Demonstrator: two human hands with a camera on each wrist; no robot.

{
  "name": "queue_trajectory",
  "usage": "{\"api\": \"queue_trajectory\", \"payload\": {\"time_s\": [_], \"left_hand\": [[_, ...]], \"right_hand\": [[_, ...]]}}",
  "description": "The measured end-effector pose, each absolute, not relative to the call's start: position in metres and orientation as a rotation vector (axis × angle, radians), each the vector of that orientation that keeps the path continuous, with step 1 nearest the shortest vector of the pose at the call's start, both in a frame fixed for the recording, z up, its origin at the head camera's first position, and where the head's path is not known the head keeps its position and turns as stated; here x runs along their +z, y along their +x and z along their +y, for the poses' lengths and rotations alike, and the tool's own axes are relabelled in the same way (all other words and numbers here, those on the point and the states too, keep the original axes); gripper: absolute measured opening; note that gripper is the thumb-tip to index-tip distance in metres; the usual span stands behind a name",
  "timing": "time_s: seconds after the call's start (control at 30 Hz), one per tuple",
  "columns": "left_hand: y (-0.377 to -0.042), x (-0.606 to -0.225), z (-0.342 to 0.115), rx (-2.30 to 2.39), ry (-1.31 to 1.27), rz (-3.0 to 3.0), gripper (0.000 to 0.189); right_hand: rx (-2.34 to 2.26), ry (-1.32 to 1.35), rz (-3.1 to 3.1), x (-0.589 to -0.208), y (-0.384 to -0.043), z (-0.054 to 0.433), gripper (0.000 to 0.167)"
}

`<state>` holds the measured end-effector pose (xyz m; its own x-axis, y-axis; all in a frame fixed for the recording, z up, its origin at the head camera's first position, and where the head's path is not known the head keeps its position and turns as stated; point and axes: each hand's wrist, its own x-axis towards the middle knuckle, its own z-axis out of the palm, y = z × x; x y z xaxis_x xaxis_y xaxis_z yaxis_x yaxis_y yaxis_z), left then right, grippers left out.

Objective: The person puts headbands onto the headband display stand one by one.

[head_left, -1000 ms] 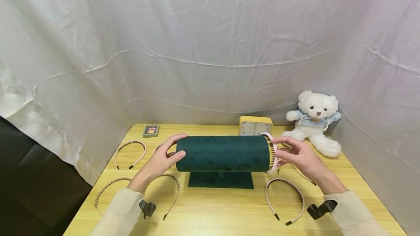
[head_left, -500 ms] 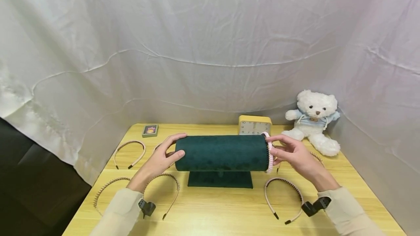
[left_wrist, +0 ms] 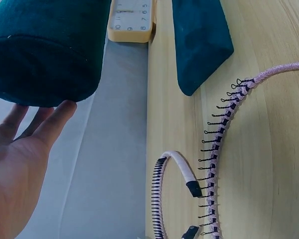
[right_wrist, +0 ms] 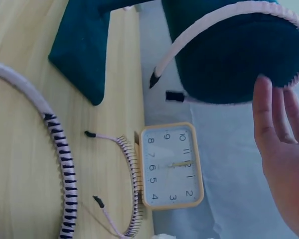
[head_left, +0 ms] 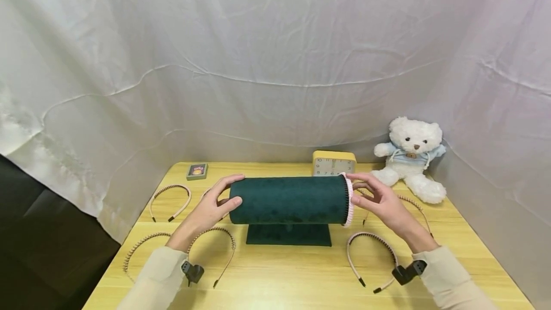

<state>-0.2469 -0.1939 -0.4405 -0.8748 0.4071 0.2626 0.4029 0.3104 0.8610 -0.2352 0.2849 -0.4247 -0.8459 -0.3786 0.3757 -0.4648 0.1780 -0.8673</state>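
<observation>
Headband (head_left: 349,204) slid onto the roll (head_left: 288,200), my right hand (head_left: 384,204) and left hand (head_left: 211,208) spread at its ends, other bands (right_wrist: 68,181) still off.

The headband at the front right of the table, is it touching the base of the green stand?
Apart. The head view shows bare table between the headband's left side and the right edge of the green base.

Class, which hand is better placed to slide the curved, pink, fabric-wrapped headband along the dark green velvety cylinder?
Likely the right hand: it touches the headband at the right end of the cylinder, while the left hand touches the opposite end.
</observation>
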Motion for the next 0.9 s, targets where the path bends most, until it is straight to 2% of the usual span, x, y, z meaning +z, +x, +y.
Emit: {"api": "queue_trajectory", "payload": {"time_s": [0.37, 0.9], "left_hand": [[-0.246, -0.440, -0.194, 1.676, 0.787, 2.531, 0.059], [-0.246, -0.440, -0.194, 1.667, 0.774, 2.542, 0.058]], "right_hand": [[1.779, 0.998, -2.329, -0.426, -0.238, 0.288, 0.056], [1.611, 0.980, -2.380, -0.424, -0.244, 0.264, 0.054]]}}
